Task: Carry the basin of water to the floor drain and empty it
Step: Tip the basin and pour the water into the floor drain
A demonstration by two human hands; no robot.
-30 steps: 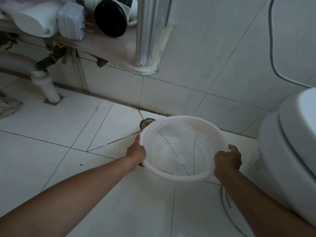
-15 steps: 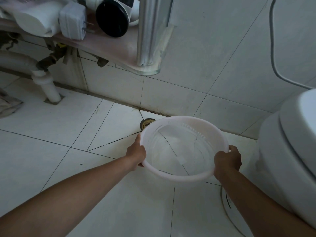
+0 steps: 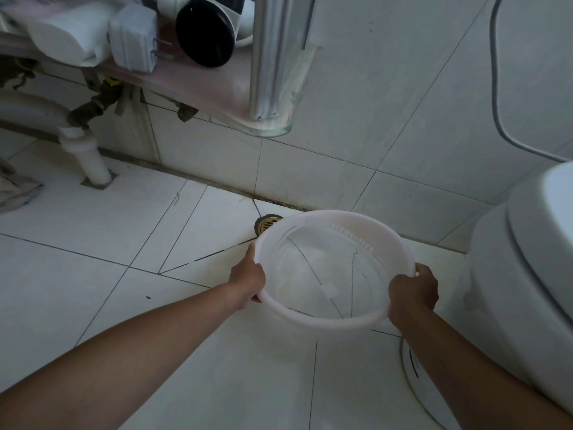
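White basin (image 3: 322, 321) gripped at opposite rims by left hand (image 3: 248, 279) and right hand (image 3: 414, 290), held at centre frame, floor drain (image 3: 267, 223) partly covered by its far-left edge, toilet (image 3: 524, 274) at right

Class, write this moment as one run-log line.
left hand: grips basin rim | right hand: grips opposite rim | basin: over floor, beside floor drain | toilet: to the right
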